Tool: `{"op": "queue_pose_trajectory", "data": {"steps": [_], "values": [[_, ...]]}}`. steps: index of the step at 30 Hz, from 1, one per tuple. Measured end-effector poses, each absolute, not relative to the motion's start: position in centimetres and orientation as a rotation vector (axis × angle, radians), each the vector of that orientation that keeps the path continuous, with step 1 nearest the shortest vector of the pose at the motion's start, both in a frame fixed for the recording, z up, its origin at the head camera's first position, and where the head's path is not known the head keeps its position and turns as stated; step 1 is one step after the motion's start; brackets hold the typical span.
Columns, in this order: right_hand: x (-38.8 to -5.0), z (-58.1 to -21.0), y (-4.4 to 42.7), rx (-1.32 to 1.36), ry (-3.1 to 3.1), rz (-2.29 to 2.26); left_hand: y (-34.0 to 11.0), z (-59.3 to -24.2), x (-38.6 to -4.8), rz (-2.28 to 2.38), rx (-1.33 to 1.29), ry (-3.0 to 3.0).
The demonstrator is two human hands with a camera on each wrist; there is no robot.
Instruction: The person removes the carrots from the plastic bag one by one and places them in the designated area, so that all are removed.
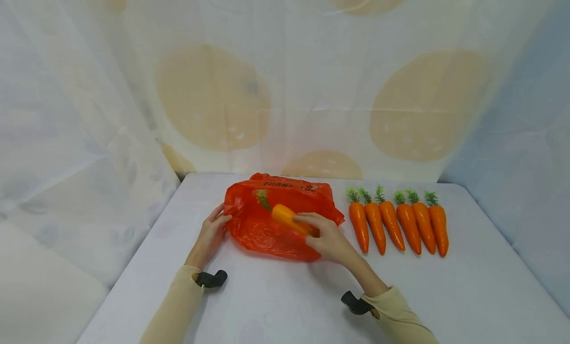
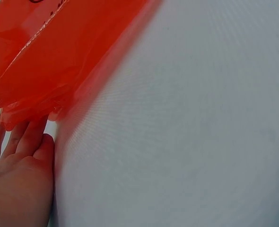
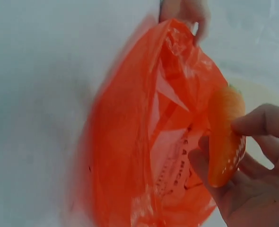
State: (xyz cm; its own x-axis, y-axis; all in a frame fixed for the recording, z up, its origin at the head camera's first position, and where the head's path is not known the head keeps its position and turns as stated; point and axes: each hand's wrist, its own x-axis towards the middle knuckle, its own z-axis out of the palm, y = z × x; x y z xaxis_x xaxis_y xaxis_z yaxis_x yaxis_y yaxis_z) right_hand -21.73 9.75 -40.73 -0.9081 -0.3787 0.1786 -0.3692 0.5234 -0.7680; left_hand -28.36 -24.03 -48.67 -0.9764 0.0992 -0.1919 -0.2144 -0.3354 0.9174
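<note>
A red plastic bag (image 1: 276, 235) lies with its mouth spread, black print on its far side. At its left edge my left hand (image 1: 213, 235) grips the film, fingers (image 2: 33, 137) behind it and the thumb in front. My right hand (image 1: 328, 239) holds an orange carrot (image 1: 287, 216) by its tapered end, thumb on one side and fingers on the other. The carrot hangs over the bag's mouth, its green leafy top (image 1: 263, 199) pointing up and left. In the right wrist view the carrot (image 3: 223, 142) is seen against the bag's inside.
Several more orange carrots with green tops lie in a row on the white table (image 1: 276, 304), right of the bag; the nearest carrot (image 1: 358, 227) is close to the bag's right corner. Pale patterned curtains (image 1: 307, 86) stand behind the table and on both sides.
</note>
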Motion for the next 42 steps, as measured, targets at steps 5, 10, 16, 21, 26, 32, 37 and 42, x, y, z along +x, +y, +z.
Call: {"op": "queue_pose_trajectory", "data": {"steps": [5,10,16,21,26,32,37,42], "values": [[-21.2,-40.2,12.0,-0.809,2.7,-1.383,-24.0,-48.7,-28.4,2.432,-0.161,1.67],[-20.9,-39.6,15.0,-0.802,2.712,-1.462,-23.9,-48.7,-28.5,2.432,-0.158,1.668],[-20.9,-37.9,19.8,-0.712,2.921,-1.415,-24.1,-48.6,-28.5,2.441,-0.17,1.664],[-21.3,-37.0,24.5,-0.571,3.104,-1.321,-24.1,-48.6,-28.5,2.438,-0.178,1.665],[-21.3,-37.1,28.6,-0.37,3.21,-1.247,-24.0,-48.5,-28.5,2.423,-0.189,1.697],[-21.3,-38.7,33.1,-0.109,3.208,-1.217,-23.8,-48.5,-28.4,2.418,-0.195,1.717],[-21.5,-40.7,36.4,0.07,3.23,-1.117,-23.9,-48.5,-28.4,2.428,-0.191,1.708],[-21.5,-42.5,39.1,0.243,3.25,-1.039,-24.0,-48.5,-28.5,2.435,-0.17,1.69]]}}
